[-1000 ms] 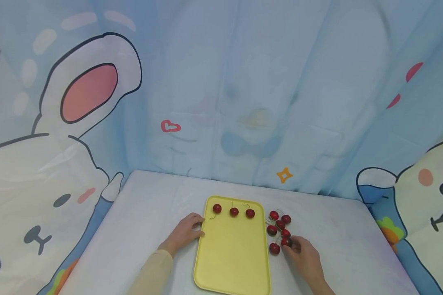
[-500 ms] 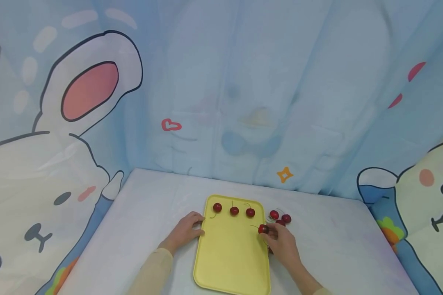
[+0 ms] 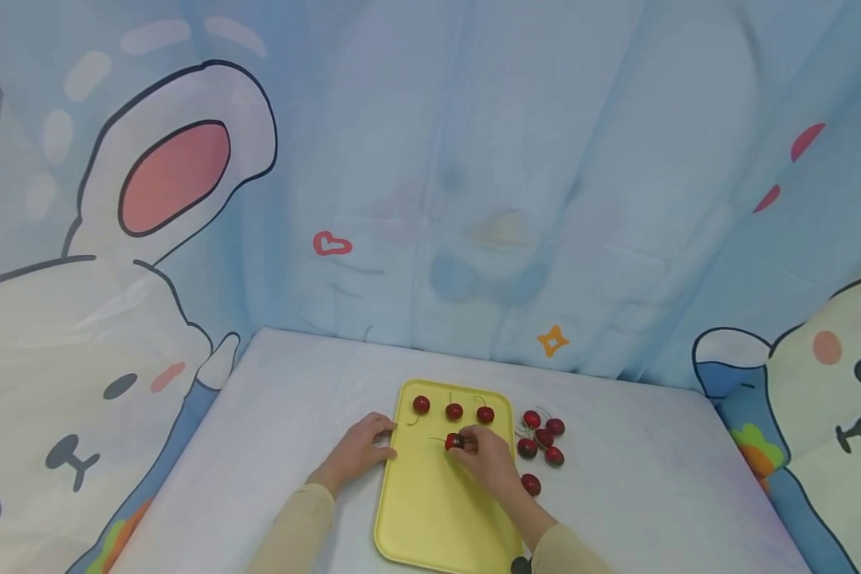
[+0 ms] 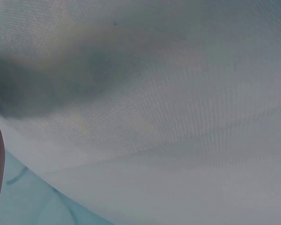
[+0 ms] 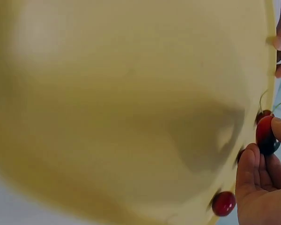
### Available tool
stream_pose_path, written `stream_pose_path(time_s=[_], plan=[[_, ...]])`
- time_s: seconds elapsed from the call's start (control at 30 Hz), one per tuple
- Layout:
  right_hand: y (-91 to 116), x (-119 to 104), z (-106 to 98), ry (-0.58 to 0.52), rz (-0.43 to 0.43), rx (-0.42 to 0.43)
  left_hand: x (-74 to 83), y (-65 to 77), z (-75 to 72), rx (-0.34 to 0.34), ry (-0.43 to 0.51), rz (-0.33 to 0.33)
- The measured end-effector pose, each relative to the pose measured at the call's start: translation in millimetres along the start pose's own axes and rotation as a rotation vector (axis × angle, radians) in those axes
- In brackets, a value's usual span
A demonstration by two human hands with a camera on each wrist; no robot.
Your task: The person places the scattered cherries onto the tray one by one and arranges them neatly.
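The right hand (image 3: 489, 464) pinches a cherry (image 3: 451, 442) over the yellow tray (image 3: 438, 510), stem (image 3: 436, 438) clear of the grip, while the left hand (image 3: 359, 450), relaxed, touches the rim (image 3: 383, 494), seemingly to steady it.

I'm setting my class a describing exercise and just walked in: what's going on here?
A person's right hand pinches a cherry over a yellow tray. Their left hand touches the tray's left edge. Three more cherries lie in a row near the tray's far end. Six other cherries lie on the table, to the right of the tray.
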State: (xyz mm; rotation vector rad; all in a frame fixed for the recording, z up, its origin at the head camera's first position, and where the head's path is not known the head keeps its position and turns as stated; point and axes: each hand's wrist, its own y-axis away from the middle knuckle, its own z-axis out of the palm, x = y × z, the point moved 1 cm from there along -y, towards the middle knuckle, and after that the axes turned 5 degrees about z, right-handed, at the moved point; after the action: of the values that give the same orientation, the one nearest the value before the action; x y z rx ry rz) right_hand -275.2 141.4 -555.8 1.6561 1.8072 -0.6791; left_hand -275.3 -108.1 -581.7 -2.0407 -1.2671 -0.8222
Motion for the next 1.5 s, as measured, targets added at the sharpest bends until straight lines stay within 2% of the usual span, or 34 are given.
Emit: stream_pose_path(time_s=[0.23, 0.53, 0.77, 1.5], plan=[[-10.1, -13.3, 22.1, 0.027, -0.032, -0.039, 0.9, -0.6, -1.8, 0.005, -0.01, 0.016], [-12.4, -25.5, 37.8, 0.066, -0.079, -0.065, -0.3, -1.2, -1.5, 0.001, -0.009, 0.023], [-13.1, -27.7, 41.4, 0.071, -0.114, -0.068, -1.8, -1.6, -1.9, 0.002, 0.0, 0.032], [-11.8, -28.7, 40.0, 0.064, -0.11, -0.094, -3.8, 0.4, -0.6, 0.013, 0.025, 0.052]])
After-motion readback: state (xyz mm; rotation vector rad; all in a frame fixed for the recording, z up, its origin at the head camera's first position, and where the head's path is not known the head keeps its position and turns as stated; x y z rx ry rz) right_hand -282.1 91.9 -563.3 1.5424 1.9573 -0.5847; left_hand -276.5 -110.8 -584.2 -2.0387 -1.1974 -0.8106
